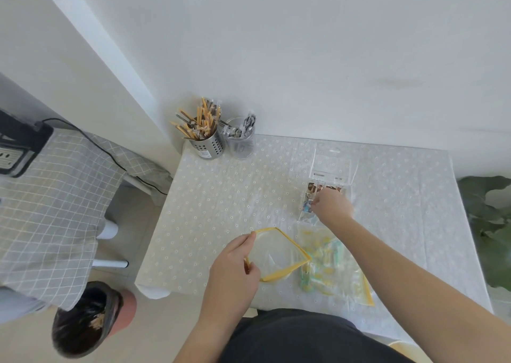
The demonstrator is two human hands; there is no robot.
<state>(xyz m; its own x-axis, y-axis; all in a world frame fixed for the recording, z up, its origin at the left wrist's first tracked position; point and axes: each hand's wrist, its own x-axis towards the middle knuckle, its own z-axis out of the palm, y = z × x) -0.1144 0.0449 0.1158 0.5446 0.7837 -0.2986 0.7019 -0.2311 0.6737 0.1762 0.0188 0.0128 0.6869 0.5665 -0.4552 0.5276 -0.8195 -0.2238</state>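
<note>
Grey dotted cloth covers your worktop (pixel 221 196). Near its front edge the yellow-rimmed bag (pixel 276 254) is held up, mouth gaping upward, long axis running left to right. Your left hand (pixel 235 263) pinches its left rim. Farther back, your right hand (pixel 331 203) reaches, fingers curled, into the clear box (pixel 330 169); its grip cannot be told.

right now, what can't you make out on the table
Head view only.
Right hand: fingertips dip into the clear box, so whether they pinch anything is hidden.
Box pieces: too small and blurred to name.
Full bag: partly under the right forearm, contents blurred by plastic.
Plant: cut off by the right edge.
Open bag: left hand covers its near rim.
</note>
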